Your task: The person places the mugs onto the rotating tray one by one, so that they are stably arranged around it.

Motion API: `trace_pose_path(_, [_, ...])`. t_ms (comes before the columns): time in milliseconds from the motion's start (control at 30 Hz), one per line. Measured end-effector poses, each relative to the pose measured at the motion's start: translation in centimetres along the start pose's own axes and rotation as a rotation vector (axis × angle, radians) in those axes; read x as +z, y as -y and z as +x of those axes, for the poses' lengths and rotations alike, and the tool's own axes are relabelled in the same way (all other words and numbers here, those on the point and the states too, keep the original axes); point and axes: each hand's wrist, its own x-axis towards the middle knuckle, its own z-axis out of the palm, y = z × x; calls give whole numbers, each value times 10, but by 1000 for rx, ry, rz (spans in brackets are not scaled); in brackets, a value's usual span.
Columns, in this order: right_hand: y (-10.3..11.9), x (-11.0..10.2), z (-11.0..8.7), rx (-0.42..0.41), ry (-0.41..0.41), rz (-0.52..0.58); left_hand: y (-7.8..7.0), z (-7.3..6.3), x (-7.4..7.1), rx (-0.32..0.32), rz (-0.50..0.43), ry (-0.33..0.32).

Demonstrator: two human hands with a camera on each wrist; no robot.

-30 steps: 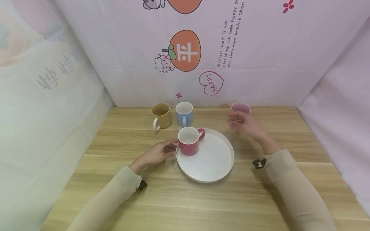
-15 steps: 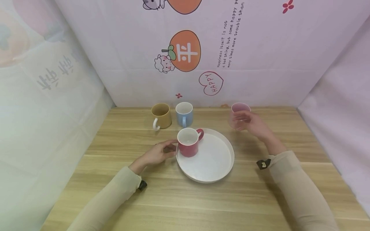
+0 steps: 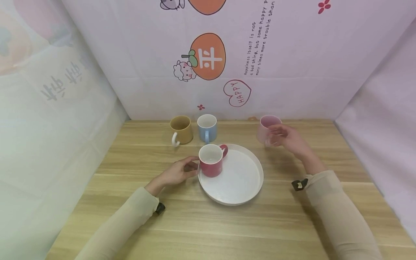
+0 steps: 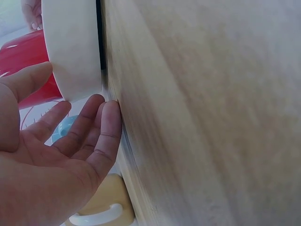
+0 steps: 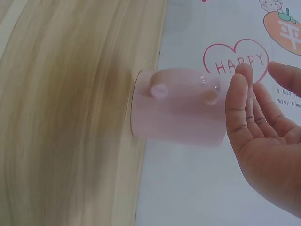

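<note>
A red mug (image 3: 211, 166) with a white inside stands at the left of a round white tray (image 3: 238, 180). At the tray's left rim, beside this mug, is my left hand (image 3: 178, 172); its fingers (image 4: 108, 136) are spread and loosely bent, with the tips close to the rim. Whether they touch it I cannot tell. My right hand (image 3: 289, 139) hovers by a pink mug (image 3: 264, 133) at the back right, its fingers (image 5: 237, 108) loosely extended past the mouth. The pink mug (image 5: 178, 113) stands on the table, handle toward me, with a gap between it and the hand.
Behind the tray a mustard-yellow mug (image 3: 185, 134) with a white handle and a light blue mug (image 3: 211, 133) stand side by side on the wooden table (image 3: 208, 234). A printed white cloth (image 3: 286, 90) hangs along the back and sides.
My right hand has moved to the right, from in front of the pink mug to its right side, uncovering more of it. The red mug has shifted slightly left. The left hand has stayed put.
</note>
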Motion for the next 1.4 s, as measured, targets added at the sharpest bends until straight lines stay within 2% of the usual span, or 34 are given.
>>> trace_pose_path(400, [-8,-7,-2,47,-35,-55,0,0,0,-9,4,-1])
trace_pose_path(1000, [-15,-3,-3,35,-72,-104,-1,0,-1,-7,2,7])
trace_pose_path(1167, [-14,1,-2,76,-95,-169,-1,0,-1,-11,8,8])
trace_pose_path(1400, [-17,6,2,116,-152,-197,-1,0,-1,-12,5,13])
